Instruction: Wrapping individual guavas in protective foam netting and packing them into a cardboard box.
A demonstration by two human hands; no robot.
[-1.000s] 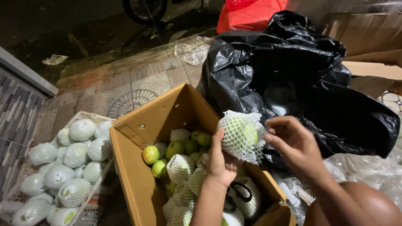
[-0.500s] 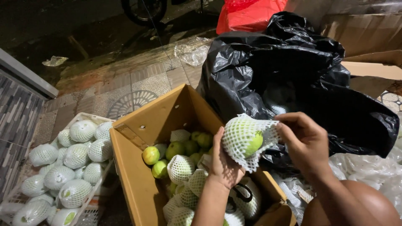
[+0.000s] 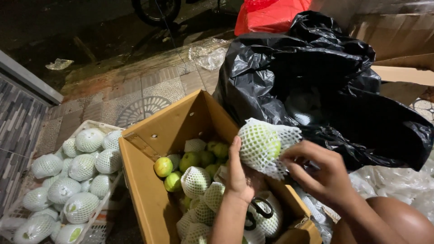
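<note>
- The green fruit in its white foam net (image 3: 261, 145) is held above the far right corner of the open cardboard box (image 3: 149, 190), just in front of the black plastic bag (image 3: 316, 81)
- Over the last second the net has been drawn further over the fruit: earlier a wide patch of bare green showed on its right side, now only mesh shows there, with a loose frill of net sticking out to the right
- The left hand (image 3: 237, 174) props the fruit from below, palm and fingers pressed flat against it, not curled round it
- The right hand (image 3: 323, 174) has slid from on top of the fruit to its right side; its grip is pinched together on the loose net end
- Judging by this, the sleeving of this fruit looks almost finished
- Inside the box lie bare green fruit (image 3: 163, 166) at the far end and netted ones (image 3: 195, 180) nearer the person
- Left of the box, a white crate (image 3: 18, 212) holds more netted fruit (image 3: 89, 140)
</note>
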